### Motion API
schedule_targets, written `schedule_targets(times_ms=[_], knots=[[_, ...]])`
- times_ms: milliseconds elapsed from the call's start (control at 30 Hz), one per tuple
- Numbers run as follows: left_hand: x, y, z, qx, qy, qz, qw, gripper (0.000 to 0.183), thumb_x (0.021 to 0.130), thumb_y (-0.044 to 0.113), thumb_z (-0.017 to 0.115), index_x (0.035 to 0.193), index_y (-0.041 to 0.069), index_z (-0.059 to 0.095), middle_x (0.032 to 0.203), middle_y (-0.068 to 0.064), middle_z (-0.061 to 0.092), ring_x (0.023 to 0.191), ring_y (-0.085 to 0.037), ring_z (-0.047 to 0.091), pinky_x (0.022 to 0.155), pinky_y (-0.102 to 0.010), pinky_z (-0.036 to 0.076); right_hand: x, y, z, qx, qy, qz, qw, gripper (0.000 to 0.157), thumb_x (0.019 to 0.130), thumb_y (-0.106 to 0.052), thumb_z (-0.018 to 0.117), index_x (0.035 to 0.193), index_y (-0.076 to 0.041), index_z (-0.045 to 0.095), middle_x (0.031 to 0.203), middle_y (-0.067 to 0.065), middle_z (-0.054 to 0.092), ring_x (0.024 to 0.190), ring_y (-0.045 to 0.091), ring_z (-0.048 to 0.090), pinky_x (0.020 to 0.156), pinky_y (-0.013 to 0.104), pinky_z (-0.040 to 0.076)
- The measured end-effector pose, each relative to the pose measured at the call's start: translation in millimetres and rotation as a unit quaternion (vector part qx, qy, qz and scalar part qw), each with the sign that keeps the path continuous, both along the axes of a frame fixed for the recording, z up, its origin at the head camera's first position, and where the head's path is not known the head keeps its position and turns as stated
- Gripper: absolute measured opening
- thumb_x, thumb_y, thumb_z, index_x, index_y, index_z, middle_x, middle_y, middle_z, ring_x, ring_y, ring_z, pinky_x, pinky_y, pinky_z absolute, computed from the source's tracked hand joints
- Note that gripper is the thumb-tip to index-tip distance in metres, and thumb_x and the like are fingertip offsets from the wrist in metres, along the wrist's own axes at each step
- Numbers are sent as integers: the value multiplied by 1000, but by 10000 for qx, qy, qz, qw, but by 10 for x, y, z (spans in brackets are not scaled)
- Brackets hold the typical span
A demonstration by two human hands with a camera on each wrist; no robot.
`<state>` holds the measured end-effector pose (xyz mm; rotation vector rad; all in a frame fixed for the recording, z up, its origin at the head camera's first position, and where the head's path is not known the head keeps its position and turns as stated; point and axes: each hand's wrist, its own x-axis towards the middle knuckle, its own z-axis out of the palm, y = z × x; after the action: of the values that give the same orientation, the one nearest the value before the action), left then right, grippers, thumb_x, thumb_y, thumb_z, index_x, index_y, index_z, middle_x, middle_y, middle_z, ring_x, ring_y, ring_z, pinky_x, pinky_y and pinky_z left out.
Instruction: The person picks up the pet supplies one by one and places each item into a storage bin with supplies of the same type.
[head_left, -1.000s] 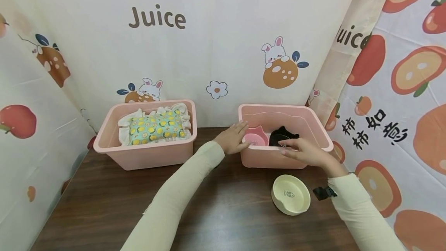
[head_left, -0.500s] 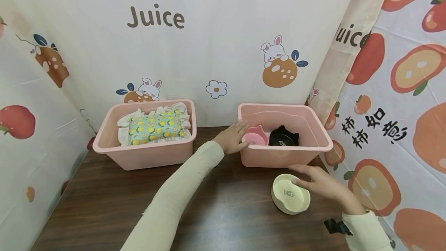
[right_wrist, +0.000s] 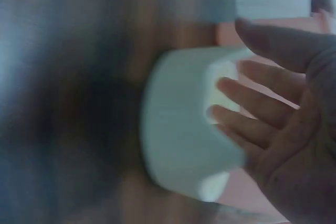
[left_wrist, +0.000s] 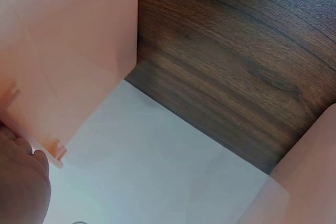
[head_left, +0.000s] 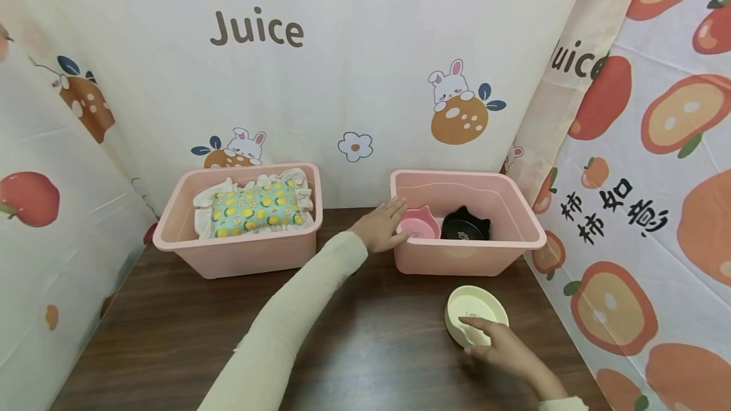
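Note:
My left hand (head_left: 379, 227) rests at the left rim of the right-hand pink bin (head_left: 457, 257), its fingers fairly straight. In the left wrist view, part of that hand (left_wrist: 23, 177) shows at the bin's edge. Inside the bin are a pink cat-eared bowl (head_left: 419, 224) and, to its right, a black cat-eared bowl (head_left: 465, 226). A pale yellow pet bowl (head_left: 476, 303) with a notched rim stands on the table in front. My right hand (head_left: 505, 351) is over its near right side, fingers extended above the opening and thumb apart. The right wrist view is blurred; contact is unclear.
Another pink bin (head_left: 251, 259) stands to the left, holding a ruffled lemon-print cushion (head_left: 257, 208). Both bins stand at the back of the dark wooden table (head_left: 342, 360), close to a printed curtain (head_left: 354, 81). More printed cloth (head_left: 617, 221) hangs along the right side.
My right hand has come back from above the black bowl in the bin, down toward me to the yellow bowl. The left hand and both bins have stayed put.

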<state>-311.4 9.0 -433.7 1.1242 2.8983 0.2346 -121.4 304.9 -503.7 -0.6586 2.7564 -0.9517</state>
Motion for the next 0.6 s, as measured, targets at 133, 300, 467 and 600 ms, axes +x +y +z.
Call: schedule_targets(times_ms=[133, 300, 467, 600], knots=[[-11, 1, -13, 26, 20, 6, 10000, 72, 99, 50, 33, 153, 5, 19, 161, -9, 13, 148, -21, 8, 119, -34, 13, 47, -49, -146, 248, 633, -250, 9974, 51, 74, -15, 81, 120, -5, 65, 118, 10, 67, 107, 33, 63, 87, 41, 53], [-23, 1, -28, 28, 48, 26, 10000, 73, 99, 52, 31, 153, 6, 18, 161, -9, 13, 148, -21, 7, 119, -33, 12, 60, -113, -207, 486, 687, -450, 9954, 51, 71, -9, 82, 119, -5, 66, 115, 11, 68, 104, 32, 65, 85, 47, 53], [-16, -1, -29, -1, 53, 14, 10000, 73, 99, 53, 29, 153, 6, 18, 161, -9, 13, 148, -21, 7, 119, -33, 12, 85, -191, -248, 973, 454, -913, 9900, 54, 71, -13, 82, 122, -10, 65, 112, 9, 70, 95, 25, 68, 76, 41, 56], [-6, 1, -27, -12, 51, -6, 10000, 72, 99, 51, 30, 153, 6, 18, 161, -9, 13, 148, -22, 7, 119, -33, 11, 97, -240, -290, 1285, 578, -1291, 9816, 52, 70, -15, 84, 119, -16, 68, 97, -1, 72, 81, 15, 67, 62, 32, 53]])
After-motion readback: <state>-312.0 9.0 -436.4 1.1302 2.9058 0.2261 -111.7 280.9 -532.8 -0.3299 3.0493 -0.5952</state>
